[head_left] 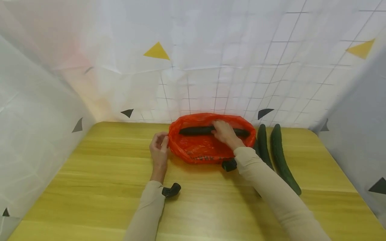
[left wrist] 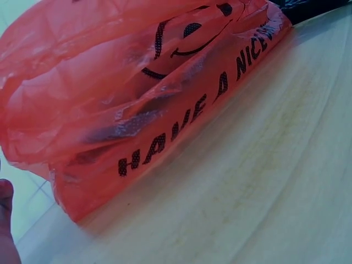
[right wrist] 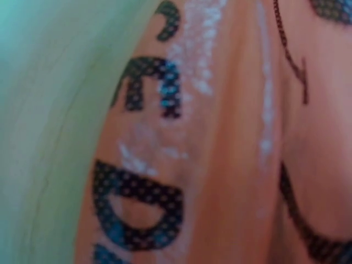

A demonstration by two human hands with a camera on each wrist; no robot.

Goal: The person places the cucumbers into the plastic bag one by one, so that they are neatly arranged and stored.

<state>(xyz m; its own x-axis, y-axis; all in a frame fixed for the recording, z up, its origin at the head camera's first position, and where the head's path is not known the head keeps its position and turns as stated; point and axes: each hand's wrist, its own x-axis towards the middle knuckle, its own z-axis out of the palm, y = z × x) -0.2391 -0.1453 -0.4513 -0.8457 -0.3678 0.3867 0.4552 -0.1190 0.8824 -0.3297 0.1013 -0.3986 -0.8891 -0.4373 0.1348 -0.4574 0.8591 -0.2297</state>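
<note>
Hands apart: left hand [head_left: 158,147] pinches the left rim of the red bag [head_left: 205,144] near the far edge of the tabletop [head_left: 114,160]; right hand [head_left: 224,133] grips a cucumber [head_left: 196,130] inside. Advisable: hold the mouth wide, lay the cucumber flat, release without snagging

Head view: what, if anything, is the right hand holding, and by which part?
A long, dark green cucumber inside the red plastic bag, gripped near its middle by the right hand.

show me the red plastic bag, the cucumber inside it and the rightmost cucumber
red plastic bag [left wrist: 157,104], left wrist view, printed side
cucumber inside bag [head_left: 197,131], head view, left half
rightmost cucumber [head_left: 281,157], head view, middle
</note>
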